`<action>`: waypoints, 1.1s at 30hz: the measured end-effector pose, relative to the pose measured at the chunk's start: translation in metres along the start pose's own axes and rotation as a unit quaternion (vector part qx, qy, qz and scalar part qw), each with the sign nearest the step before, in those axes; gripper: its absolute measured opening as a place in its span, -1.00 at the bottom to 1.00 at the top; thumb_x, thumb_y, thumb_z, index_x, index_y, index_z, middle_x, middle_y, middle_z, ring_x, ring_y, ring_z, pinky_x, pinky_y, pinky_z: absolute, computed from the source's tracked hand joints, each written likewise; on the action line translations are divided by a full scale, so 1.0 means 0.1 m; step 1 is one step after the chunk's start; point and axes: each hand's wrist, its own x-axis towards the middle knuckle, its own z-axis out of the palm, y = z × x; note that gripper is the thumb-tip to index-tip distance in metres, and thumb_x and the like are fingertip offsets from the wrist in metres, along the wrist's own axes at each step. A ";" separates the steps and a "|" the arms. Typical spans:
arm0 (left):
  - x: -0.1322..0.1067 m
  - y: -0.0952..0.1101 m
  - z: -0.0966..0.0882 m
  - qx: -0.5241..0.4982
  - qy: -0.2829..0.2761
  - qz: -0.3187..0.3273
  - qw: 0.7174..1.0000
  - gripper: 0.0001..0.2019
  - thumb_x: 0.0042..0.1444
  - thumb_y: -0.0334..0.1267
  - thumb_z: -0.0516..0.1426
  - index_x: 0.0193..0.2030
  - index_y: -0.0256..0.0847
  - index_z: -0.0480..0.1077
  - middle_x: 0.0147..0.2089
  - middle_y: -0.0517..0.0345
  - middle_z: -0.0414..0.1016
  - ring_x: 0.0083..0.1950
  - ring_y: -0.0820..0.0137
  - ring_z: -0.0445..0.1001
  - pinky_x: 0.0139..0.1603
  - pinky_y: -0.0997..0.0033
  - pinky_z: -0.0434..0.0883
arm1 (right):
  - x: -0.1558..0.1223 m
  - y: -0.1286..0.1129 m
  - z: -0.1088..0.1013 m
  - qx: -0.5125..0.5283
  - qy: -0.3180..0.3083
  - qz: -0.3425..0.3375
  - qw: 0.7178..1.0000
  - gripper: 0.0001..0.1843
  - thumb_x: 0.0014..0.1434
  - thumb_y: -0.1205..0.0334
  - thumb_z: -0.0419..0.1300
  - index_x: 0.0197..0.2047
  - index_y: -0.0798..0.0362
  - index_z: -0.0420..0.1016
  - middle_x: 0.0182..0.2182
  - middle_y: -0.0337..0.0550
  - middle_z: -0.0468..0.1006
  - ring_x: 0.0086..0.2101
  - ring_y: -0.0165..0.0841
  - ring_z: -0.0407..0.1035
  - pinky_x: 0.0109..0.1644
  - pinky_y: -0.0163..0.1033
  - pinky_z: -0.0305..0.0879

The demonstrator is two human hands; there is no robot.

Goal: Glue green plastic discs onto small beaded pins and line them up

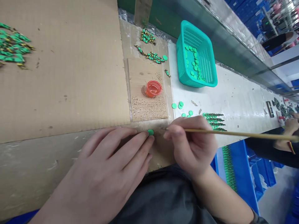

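Observation:
My left hand (112, 168) lies low over the bench edge, fingers bunched together, with a small green disc (150, 132) held at the fingertips. A long thin wooden stick (224, 133) is pinched between thumb and fingers of my right hand (189, 143). It points left, its tip just right of the disc and apart from it. Beyond both hands, a small red cup (153, 89) of clear liquid stands on a brown board (137, 74) dotted with drops. Several loose green discs (181, 104) lie on the white surface past my right hand.
A teal basket (211, 77) holding green discs stands at the back. Small green-and-black figures lie in piles (147, 35) behind the cup and on cardboard (81, 62) at left. Rows of dark-tipped green pieces (213, 121) sit at right. Blue bins (245, 174) and another person's hand (291, 126) are farther right.

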 end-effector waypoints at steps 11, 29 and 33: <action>0.01 -0.05 0.02 0.010 0.008 0.022 1.000 -0.68 0.75 -0.31 0.12 0.31 -0.24 0.73 0.30 -0.02 0.86 0.29 -0.01 0.64 0.33 -0.17 0.48 | 1.02 0.28 0.12 -0.077 -0.027 -0.075 0.994 -0.58 0.75 0.09 0.45 -0.23 -0.10 0.54 -0.32 -0.30 0.63 -0.39 -0.40 0.50 -0.29 -0.20 0.45; 0.02 -0.07 0.02 0.017 0.012 0.032 0.999 -0.67 0.72 -0.34 0.12 0.30 -0.25 0.74 0.29 -0.03 0.86 0.30 -0.02 0.61 0.34 -0.16 0.46 | 1.03 0.42 0.23 -0.091 -0.037 -0.075 0.992 -0.57 0.80 -0.02 0.34 -0.19 -0.10 0.52 -0.31 -0.29 0.58 -0.38 -0.38 0.41 -0.18 -0.19 0.50; 0.03 -0.06 0.01 0.012 0.021 0.029 0.999 -0.69 0.72 -0.35 0.14 0.28 -0.27 0.74 0.23 -0.03 0.86 0.27 0.01 0.62 0.33 -0.13 0.48 | 0.86 0.25 0.16 -0.090 0.020 -0.083 0.992 -0.59 0.77 0.01 0.39 -0.21 -0.11 0.56 -0.36 -0.30 0.60 -0.40 -0.37 0.42 -0.25 -0.20 0.49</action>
